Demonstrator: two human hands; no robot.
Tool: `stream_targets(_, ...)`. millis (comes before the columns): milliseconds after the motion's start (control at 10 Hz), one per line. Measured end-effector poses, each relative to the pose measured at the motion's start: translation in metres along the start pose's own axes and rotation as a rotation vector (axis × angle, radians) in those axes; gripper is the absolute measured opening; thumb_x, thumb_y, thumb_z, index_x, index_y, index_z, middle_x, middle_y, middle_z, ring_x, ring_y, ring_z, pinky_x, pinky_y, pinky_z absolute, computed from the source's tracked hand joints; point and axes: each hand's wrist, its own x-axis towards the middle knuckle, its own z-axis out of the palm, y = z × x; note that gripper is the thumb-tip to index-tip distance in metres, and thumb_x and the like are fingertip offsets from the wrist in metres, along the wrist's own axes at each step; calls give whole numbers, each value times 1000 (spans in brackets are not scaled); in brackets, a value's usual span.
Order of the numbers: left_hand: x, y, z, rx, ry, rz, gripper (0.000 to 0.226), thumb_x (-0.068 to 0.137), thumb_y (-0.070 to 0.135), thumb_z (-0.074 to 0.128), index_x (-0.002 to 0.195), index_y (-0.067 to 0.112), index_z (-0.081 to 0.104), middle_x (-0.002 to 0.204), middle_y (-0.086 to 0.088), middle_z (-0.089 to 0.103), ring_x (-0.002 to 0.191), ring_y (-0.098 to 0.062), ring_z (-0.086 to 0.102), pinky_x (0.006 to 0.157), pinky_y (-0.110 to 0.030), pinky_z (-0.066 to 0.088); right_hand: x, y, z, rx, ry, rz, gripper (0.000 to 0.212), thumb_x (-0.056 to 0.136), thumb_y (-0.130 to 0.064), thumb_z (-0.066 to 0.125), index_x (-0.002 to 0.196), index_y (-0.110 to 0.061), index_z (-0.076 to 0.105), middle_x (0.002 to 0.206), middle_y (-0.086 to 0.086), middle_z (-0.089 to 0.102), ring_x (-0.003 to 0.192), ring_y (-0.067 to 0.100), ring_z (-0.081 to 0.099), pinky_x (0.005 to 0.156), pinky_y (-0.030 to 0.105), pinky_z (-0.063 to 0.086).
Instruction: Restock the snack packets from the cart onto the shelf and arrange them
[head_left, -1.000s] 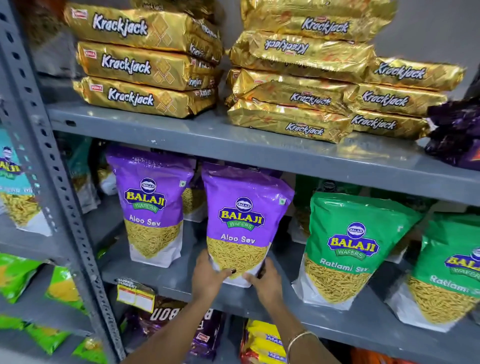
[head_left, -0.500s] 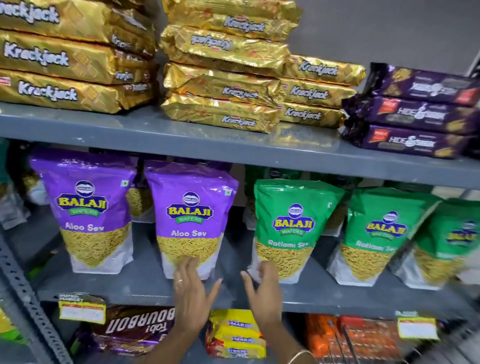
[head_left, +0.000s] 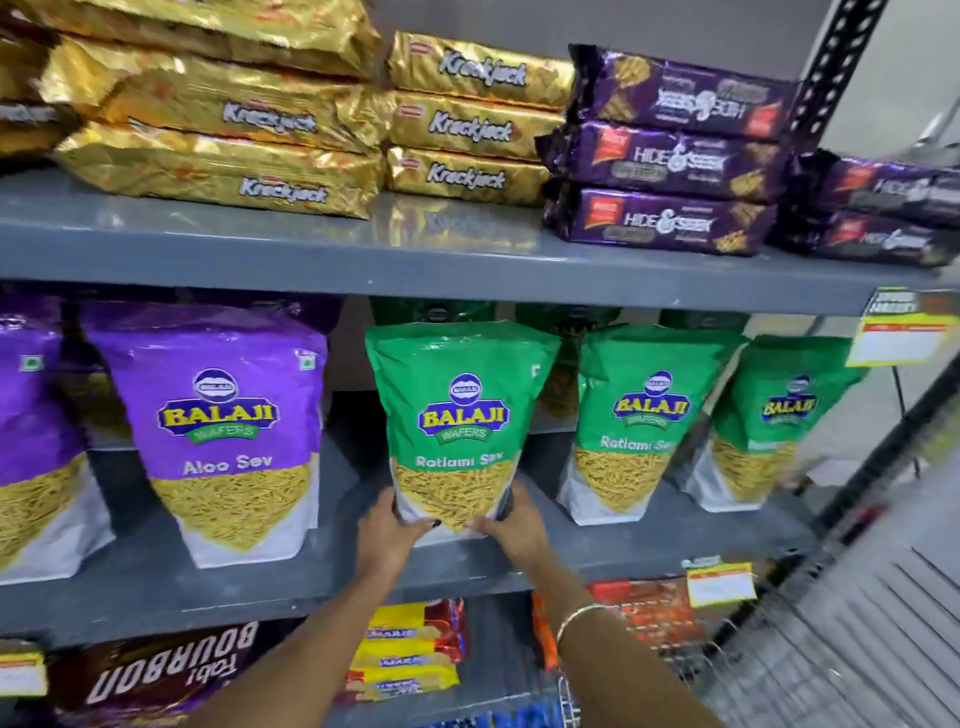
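Observation:
A green Ratlami Sev packet stands upright on the grey middle shelf. My left hand grips its lower left corner and my right hand grips its lower right corner. To its left stands a purple Aloo Sev packet, with another purple packet at the frame's left edge. Two more green Ratlami Sev packets stand to the right. A wire cart shows at the lower right, blurred.
The top shelf holds stacked gold Krackjack packs and purple Hide & Seek packs. Below are Bourbon packs, yellow biscuit packs and orange packs. Yellow price tags hang off shelf edges. A black perforated upright stands at right.
Both hands let go of the purple Aloo Sev packet, moved right and closed on the bottom of the green Ratlami Sev packet. The view has swung right along the shelf.

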Motion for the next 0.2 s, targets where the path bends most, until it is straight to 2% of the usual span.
stream_targets(100, 2, 3, 0, -14, 10, -21, 44, 67, 15, 79, 103, 2, 58, 106, -20, 70, 98, -33, 64, 73, -34, 47, -7, -8, -2, 28, 31, 11, 65, 66, -22, 79, 118, -2, 45, 122, 23, 59, 115, 38, 54, 93, 47, 46)
stream_targets(200, -11, 2, 3, -31, 55, 22, 60, 63, 13, 82, 115, 2, 52, 117, -20, 62, 109, -35, 58, 79, -35, 46, -13, -4, -2, 18, 10, -33, 72, 64, -29, 80, 122, -7, 43, 126, 19, 57, 119, 36, 51, 93, 44, 47)
